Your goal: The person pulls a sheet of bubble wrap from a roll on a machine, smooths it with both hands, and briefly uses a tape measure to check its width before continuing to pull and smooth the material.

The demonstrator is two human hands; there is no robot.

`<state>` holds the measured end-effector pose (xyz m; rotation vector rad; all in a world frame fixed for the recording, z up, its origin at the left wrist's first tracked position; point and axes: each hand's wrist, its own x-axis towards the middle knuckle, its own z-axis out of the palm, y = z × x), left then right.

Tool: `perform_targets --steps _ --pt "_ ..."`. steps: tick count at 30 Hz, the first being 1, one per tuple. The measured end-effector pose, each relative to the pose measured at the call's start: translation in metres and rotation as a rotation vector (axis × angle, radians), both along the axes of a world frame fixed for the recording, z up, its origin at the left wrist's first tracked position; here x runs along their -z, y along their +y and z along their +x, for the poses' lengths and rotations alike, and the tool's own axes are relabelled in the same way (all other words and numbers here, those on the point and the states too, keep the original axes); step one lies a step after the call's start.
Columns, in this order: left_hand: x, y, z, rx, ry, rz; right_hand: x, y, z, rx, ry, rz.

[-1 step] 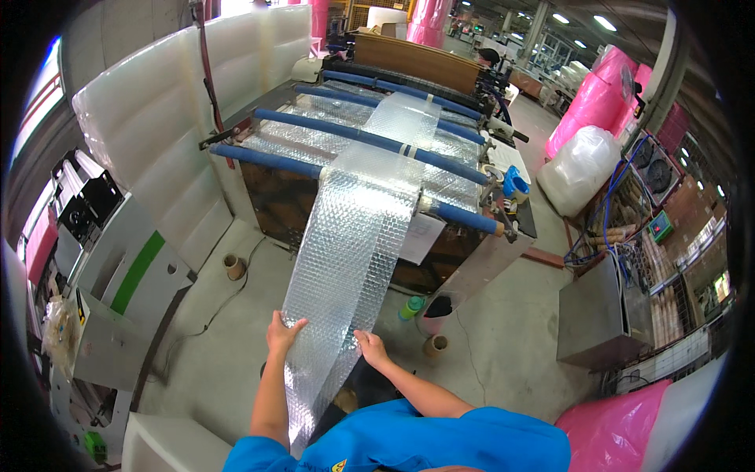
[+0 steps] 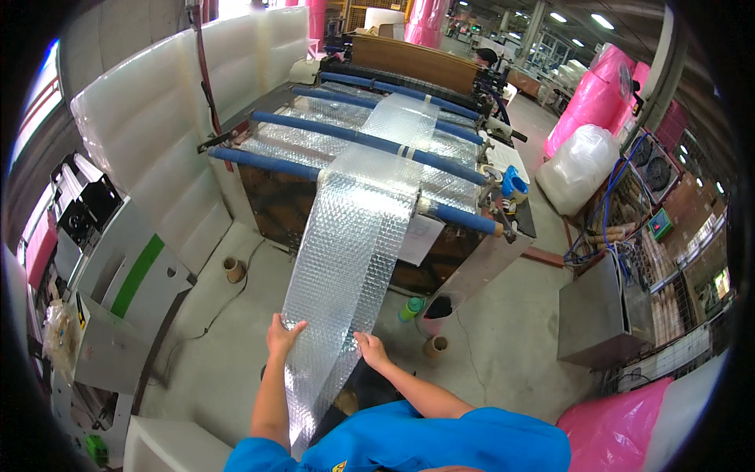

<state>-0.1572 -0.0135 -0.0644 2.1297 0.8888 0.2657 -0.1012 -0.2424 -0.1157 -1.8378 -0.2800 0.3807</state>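
A long strip of clear bubble wrap (image 2: 338,252) runs from the machine's blue rollers (image 2: 346,134) down toward my body. My left hand (image 2: 281,336) grips its left edge, thumb on top and the other fingers underneath. On the opposite edge, my right hand (image 2: 372,348) pinches the wrap, also with the thumb on top. Between my hands the sheet hangs slightly folded, with a lengthwise crease on its right side. Its lower end passes in front of my blue shirt (image 2: 417,440). The fingers under the sheet are mostly hidden.
A green bottle (image 2: 410,308) and a cardboard core (image 2: 436,346) stand on the floor near the machine's base. Another core (image 2: 233,269) is at left beside a cable. A grey metal cabinet (image 2: 594,315) and pink rolls (image 2: 590,102) stand at right. Another person (image 2: 486,57) is behind the machine.
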Motion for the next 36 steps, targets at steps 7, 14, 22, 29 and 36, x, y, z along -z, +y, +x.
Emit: perform_targets --steps 7,14,22,29,36 --pt "0.004 -0.004 0.008 0.019 0.029 0.011 0.008 0.002 0.006 0.043 0.002 -0.034" --pt "0.017 -0.004 0.009 0.04 0.094 0.029 0.006 0.002 0.007 0.019 0.075 -0.014" --pt "0.022 0.007 0.053 0.094 -0.012 -0.041 -0.004 0.011 0.04 0.126 0.167 0.099" --pt "-0.014 0.007 0.127 0.137 -0.079 -0.059 -0.011 0.005 0.137 0.156 0.026 0.022" --pt "-0.071 0.008 0.175 0.129 -0.222 -0.036 -0.082 0.006 0.168 0.227 -0.222 0.143"
